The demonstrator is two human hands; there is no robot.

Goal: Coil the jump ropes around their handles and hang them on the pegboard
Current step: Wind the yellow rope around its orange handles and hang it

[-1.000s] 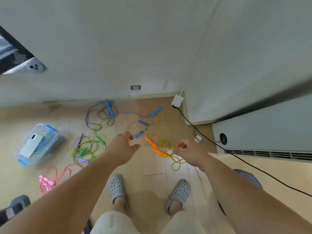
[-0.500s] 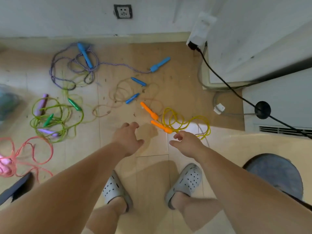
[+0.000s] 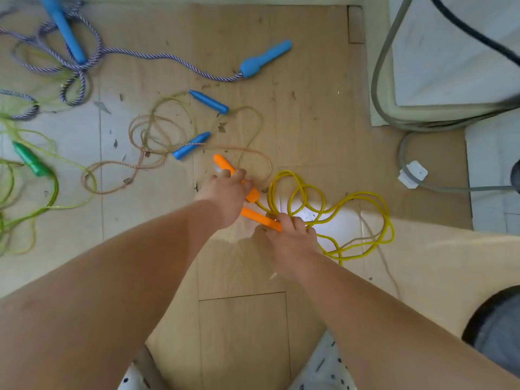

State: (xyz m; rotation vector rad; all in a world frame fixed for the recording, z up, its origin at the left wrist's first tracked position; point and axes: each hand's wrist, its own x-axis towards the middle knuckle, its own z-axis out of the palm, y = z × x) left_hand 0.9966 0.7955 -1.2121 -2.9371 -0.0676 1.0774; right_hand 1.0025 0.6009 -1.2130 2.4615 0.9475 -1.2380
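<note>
The left hand has its fingers curled over the farther orange handle, whose tip and butt stick out on either side of the knuckles. Just beside it the right hand pinches the rope end of the nearer orange handle, fingers bent round it. Both handles lie low against the wooden floor, the 2 of them angled roughly alike and close together. From them the yellow rope sprawls away to the person's right in several loose, uncoiled loops on the boards. Beyond the left hand a thin tan rope lies tangled, with 2 small blue handles among its loops. Farther off is a braided purple rope with a larger blue handle at its end. Off to the left a green handle sits in blurred green cord. A grey cable and a white plug lie at the right, and a perforated grey clog shows below.
</note>
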